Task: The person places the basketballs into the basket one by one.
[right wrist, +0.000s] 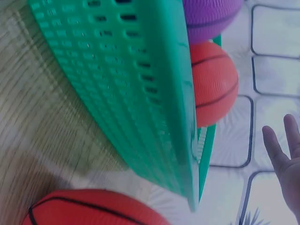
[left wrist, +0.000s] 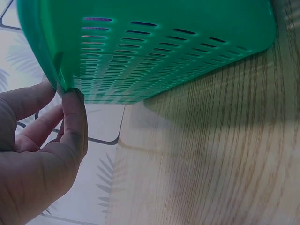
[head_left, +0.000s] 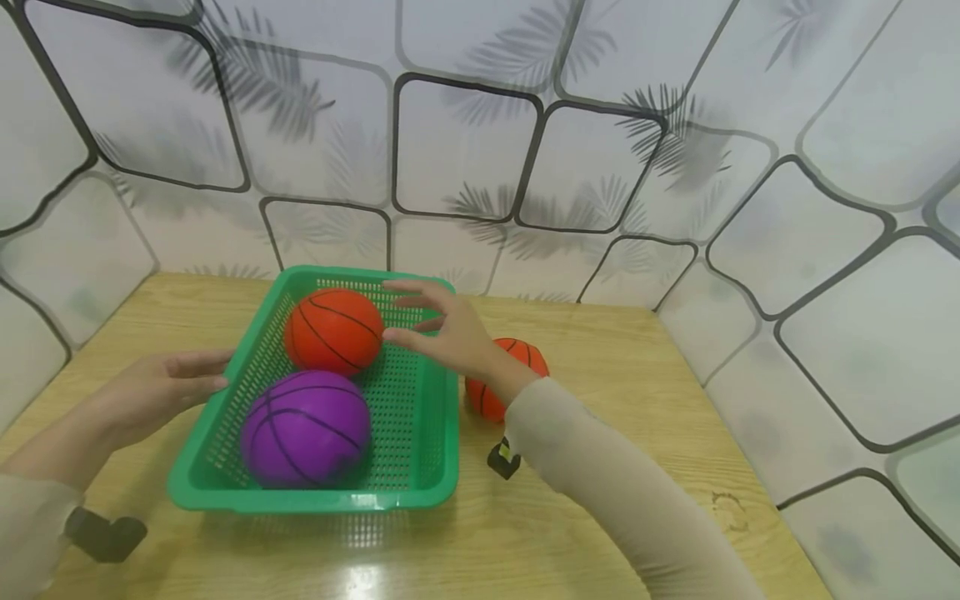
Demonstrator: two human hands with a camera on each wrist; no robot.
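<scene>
A green plastic basket [head_left: 435, 400] stands on the table, holding an orange-red toy basketball [head_left: 333, 332] at the back and a purple one [head_left: 306, 429] in front. My left hand [head_left: 161, 392] is at the basket's left side. In the left wrist view, the thumb and fingers of that hand [left wrist: 51, 136] pinch the basket's rim [left wrist: 44, 51]. Over the basket's right side hovers my right hand [head_left: 442, 329], its fingers spread and nothing in it, the fingertips close to the orange-red ball. In the right wrist view this hand [right wrist: 288, 164] appears beyond the rim.
A second orange-red basketball [head_left: 528, 357] sits on the wooden table [head_left: 615, 400] right of the basket, partly hidden by my right forearm. Patterned wall covering [head_left: 465, 150] rises behind the table and along both sides. Small black devices are strapped at both wrists.
</scene>
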